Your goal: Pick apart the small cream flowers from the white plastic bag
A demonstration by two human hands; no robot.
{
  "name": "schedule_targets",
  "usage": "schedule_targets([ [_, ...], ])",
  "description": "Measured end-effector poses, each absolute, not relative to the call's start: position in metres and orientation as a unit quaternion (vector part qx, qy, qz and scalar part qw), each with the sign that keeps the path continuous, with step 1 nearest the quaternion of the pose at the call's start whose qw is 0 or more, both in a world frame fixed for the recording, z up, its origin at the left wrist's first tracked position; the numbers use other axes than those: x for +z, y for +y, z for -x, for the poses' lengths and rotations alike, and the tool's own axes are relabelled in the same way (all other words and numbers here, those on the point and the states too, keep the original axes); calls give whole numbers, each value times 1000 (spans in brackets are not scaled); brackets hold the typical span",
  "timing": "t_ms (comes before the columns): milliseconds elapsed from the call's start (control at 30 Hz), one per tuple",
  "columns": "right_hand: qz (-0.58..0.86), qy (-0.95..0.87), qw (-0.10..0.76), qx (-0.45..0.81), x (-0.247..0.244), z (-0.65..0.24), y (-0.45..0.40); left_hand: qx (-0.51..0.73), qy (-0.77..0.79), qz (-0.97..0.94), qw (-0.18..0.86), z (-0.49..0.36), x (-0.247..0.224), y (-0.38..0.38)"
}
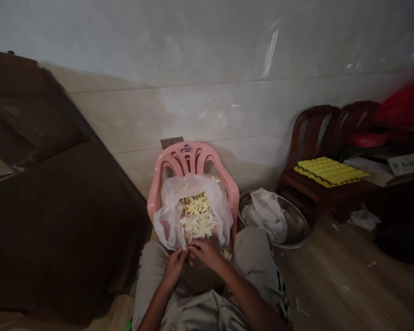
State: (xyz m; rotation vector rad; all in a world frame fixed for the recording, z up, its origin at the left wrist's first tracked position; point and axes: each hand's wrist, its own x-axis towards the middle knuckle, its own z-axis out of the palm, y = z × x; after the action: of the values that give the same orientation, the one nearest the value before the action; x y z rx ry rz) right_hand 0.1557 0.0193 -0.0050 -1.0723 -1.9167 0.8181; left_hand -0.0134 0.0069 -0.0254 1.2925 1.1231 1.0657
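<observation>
Pale yellow-white flowers [197, 223] lie heaped in an open white plastic bag [165, 225] on the seat of a pink plastic chair [230, 193]. My left hand [175, 264] is closed in a pinch around a small white flower [184, 244] at the bag's near edge. Right beside it, my right hand [204, 253] has its fingers bent together, their tips almost touching the left fingertips. What those fingers hold, if anything, is too small to make out. A few more flowers [227, 254] rest at the chair's front right, close to my knee.
To the right on the floor stands a metal basin [296, 230] with a white bag [265, 214] in it. A yellow egg tray [331, 171] lies on a dark wooden chair [301, 186]. Large brown cardboard [55, 220] fills the left side. A tiled wall [200, 110] rises behind.
</observation>
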Motion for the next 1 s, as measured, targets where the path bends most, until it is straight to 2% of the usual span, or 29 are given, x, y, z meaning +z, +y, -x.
schedule_targets([
  [667, 422, -755, 397, 307, -15, -155, 24, 439, 463, -536, 553, 13, -21, 7],
  [1000, 427, -736, 396, 346, -22, -153, 27, 421, 461, -534, 570, 11, -16, 8],
])
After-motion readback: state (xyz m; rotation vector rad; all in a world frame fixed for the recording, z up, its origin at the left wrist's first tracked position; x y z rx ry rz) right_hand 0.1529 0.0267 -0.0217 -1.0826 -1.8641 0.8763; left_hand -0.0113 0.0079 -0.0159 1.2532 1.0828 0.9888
